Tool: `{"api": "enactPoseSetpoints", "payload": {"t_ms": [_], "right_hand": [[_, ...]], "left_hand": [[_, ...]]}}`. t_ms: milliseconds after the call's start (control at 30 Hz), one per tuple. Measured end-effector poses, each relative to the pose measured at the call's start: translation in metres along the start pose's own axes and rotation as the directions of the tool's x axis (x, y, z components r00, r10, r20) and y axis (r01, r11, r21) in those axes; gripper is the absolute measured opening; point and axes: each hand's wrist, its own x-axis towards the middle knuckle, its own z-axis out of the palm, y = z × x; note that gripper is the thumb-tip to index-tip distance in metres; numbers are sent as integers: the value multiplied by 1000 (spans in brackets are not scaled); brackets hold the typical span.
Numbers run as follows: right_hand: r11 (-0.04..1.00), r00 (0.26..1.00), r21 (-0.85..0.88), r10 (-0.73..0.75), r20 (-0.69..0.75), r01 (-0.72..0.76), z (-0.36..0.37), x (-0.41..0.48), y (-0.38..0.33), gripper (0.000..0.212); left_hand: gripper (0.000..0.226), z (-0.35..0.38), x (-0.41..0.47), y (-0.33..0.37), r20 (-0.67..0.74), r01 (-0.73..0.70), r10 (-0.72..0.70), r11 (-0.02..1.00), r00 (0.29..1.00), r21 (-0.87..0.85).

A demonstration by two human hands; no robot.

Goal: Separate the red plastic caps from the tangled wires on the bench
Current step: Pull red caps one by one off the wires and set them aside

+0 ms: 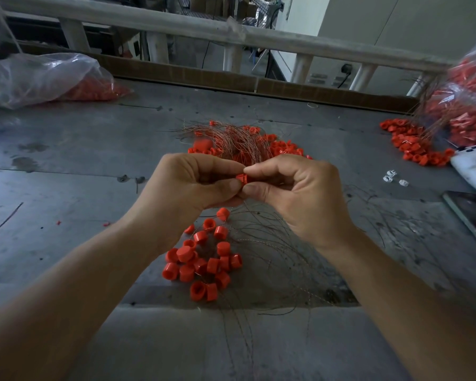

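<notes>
Pinching one small red plastic cap (241, 178) between the curled fingers of my left hand (193, 185) and right hand (294, 193), I should pull it straight off the thin tangled wires (272, 243) trailing beneath my right hand, then drop it on the pile of loose red caps (204, 262) under my left wrist.

A dark phone (473, 215) lies flat at the right edge of the bench (66, 160), with a white device (470, 166) with dark buttons just behind it and three small white plastic pieces (390, 176) near that. A crumpled clear plastic bag (33, 75) sits far left. A pale wooden rail (176, 28) runs across the back above a brown cardboard strip (204, 75).
</notes>
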Motion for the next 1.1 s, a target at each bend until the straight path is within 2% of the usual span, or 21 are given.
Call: {"api": "enactPoseSetpoints", "payload": {"t_ms": [267, 433, 633, 900, 1000, 1100], "right_hand": [[998, 1000, 69, 3, -2, -3, 1, 0, 0, 26], [997, 997, -11, -74, -25, 73, 1, -2, -2, 27], [987, 985, -35, -159, -71, 157, 0, 0, -2, 27], [975, 977, -64, -212, -8, 211, -4, 3, 3, 23], [991, 989, 12, -137, 57, 137, -5, 3, 2, 23], [997, 983, 54, -67, 172, 58, -9, 4, 0, 36]], "left_hand": [[19, -2, 0, 2, 48, 70, -66, 993, 997, -95], [20, -3, 1, 0, 38, 51, -49, 996, 998, -69], [23, -6, 1, 1, 138, 75, -55, 986, 989, -146], [21, -6, 2, -3, 164, 87, -63, 986, 984, -144], [21, -10, 3, -2, 221, 101, -73, 988, 972, -118], [24, -12, 2, -1, 290, 122, -85, 986, 953, -111]]}}
